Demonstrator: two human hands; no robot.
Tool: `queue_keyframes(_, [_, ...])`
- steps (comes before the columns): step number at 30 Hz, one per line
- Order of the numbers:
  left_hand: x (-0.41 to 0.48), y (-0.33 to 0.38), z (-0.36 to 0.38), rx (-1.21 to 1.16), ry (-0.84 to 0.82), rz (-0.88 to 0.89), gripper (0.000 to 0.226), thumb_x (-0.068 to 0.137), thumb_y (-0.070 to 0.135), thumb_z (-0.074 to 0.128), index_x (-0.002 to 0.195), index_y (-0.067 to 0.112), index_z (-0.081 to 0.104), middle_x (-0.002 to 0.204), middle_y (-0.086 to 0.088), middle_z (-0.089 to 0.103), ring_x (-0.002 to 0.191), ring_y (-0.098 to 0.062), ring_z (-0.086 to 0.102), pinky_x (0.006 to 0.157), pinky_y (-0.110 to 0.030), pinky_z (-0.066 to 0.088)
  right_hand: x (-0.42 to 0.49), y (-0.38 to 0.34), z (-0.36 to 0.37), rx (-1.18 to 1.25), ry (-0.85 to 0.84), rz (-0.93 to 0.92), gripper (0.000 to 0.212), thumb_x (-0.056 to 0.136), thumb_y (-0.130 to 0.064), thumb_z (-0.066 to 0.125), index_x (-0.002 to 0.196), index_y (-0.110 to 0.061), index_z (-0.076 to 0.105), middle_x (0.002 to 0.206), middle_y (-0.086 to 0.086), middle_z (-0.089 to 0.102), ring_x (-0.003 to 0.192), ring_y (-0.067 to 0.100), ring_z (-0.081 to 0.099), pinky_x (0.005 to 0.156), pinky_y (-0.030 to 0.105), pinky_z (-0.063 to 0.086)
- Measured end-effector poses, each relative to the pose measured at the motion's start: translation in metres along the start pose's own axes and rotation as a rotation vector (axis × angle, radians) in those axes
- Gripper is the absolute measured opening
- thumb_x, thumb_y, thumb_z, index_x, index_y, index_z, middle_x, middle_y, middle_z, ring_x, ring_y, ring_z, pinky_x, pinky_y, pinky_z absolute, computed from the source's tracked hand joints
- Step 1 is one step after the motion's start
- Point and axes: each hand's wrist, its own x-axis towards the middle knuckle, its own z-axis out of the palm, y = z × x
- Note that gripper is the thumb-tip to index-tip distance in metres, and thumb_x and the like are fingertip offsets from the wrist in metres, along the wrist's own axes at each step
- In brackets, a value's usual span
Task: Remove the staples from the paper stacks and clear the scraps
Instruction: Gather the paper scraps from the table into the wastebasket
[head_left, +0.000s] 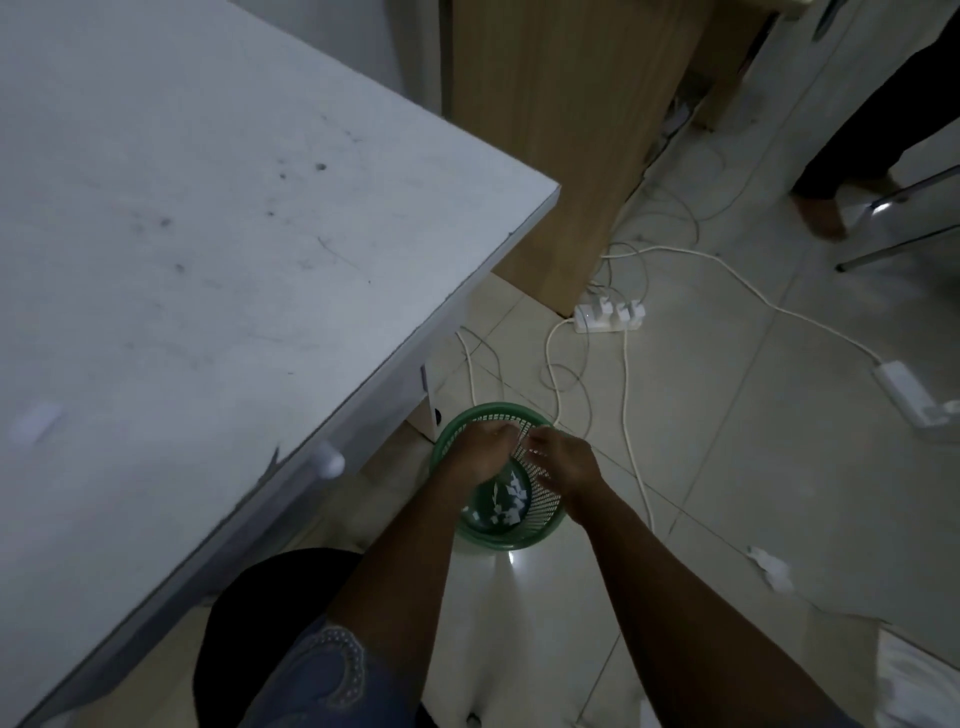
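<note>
A green mesh waste basket (540, 535) stands on the tiled floor beside the table. Several white paper scraps (511, 501) lie at its bottom. Both hands hover over the basket's mouth, close together. My left hand (480, 449) and my right hand (563, 457) have their fingertips meeting above the rim; a small pale bit shows between them, too blurred to identify. No staples or paper stacks are visible.
A white table (208, 234) with dark smudges fills the left. Power strips (610, 314) and white cables trail over the floor. A crumpled white scrap (771, 566) lies at right. Another person's foot (821, 210) and chair legs stand far right. A wooden cabinet (571, 130) is behind.
</note>
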Motion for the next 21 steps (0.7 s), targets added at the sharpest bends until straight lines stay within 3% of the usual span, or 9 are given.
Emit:
queue_keyframes(3, [-0.03, 0.019, -0.011, 0.085, 0.045, 0.085, 0.036, 0.098, 0.037, 0.044, 0.12, 0.019, 0.067, 0.111, -0.004, 0.069, 0.102, -0.023, 0.065, 0.094, -0.036, 0.052, -0.014, -0.013, -0.006, -0.082, 0.08, -0.183, 0.023, 0.097, -0.032, 0.053, 0.092, -0.021, 0.073, 0.099, 0.004, 0.074, 0.096, 0.025, 0.07, 0.086, 0.044, 0.055])
queue_keyframes(6, [-0.06, 0.041, -0.019, 0.184, 0.091, 0.181, 0.036, 0.098, 0.037, 0.045, 0.123, 0.021, 0.066, 0.12, -0.003, 0.067, 0.107, -0.022, 0.063, 0.098, -0.038, 0.05, -0.03, -0.032, -0.011, -0.153, 0.083, -0.347, 0.024, 0.095, -0.036, 0.054, 0.095, -0.023, 0.074, 0.098, 0.001, 0.075, 0.095, 0.02, 0.07, 0.091, 0.049, 0.055])
queue_keyframes(10, [-0.103, 0.082, -0.029, 0.276, 0.117, 0.311, 0.04, 0.099, 0.038, 0.046, 0.124, 0.014, 0.066, 0.123, -0.006, 0.067, 0.107, -0.023, 0.064, 0.096, -0.037, 0.051, -0.075, -0.073, -0.021, -0.144, 0.108, -0.49, 0.025, 0.097, -0.025, 0.052, 0.102, -0.014, 0.074, 0.099, 0.004, 0.076, 0.088, 0.02, 0.073, 0.08, 0.038, 0.058])
queue_keyframes(16, [-0.184, 0.14, -0.048, 0.411, 0.224, 0.511, 0.045, 0.101, 0.043, 0.044, 0.127, 0.012, 0.062, 0.127, -0.009, 0.065, 0.112, -0.025, 0.063, 0.093, -0.035, 0.047, -0.15, -0.127, -0.043, -0.059, 0.272, -0.787, 0.027, 0.1, -0.026, 0.054, 0.083, -0.011, 0.071, 0.078, 0.0, 0.072, 0.071, 0.016, 0.071, 0.069, 0.037, 0.056])
queue_keyframes(18, [-0.214, 0.153, -0.059, 0.451, 0.296, 0.583, 0.044, 0.1, 0.045, 0.045, 0.123, 0.012, 0.063, 0.123, -0.009, 0.067, 0.108, -0.024, 0.063, 0.087, -0.034, 0.046, -0.173, -0.143, -0.042, -0.055, 0.366, -0.895, 0.032, 0.1, -0.03, 0.053, 0.076, -0.014, 0.066, 0.068, -0.004, 0.067, 0.066, 0.014, 0.067, 0.062, 0.033, 0.051])
queue_keyframes(21, [-0.254, 0.161, -0.082, 0.494, 0.467, 0.718, 0.037, 0.098, 0.043, 0.05, 0.112, 0.014, 0.068, 0.112, -0.006, 0.071, 0.095, -0.019, 0.065, 0.081, -0.031, 0.049, -0.202, -0.164, -0.027, -0.078, 0.388, -1.051, 0.031, 0.101, -0.029, 0.053, 0.073, -0.021, 0.063, 0.058, -0.012, 0.057, 0.055, -0.001, 0.055, 0.05, 0.016, 0.035])
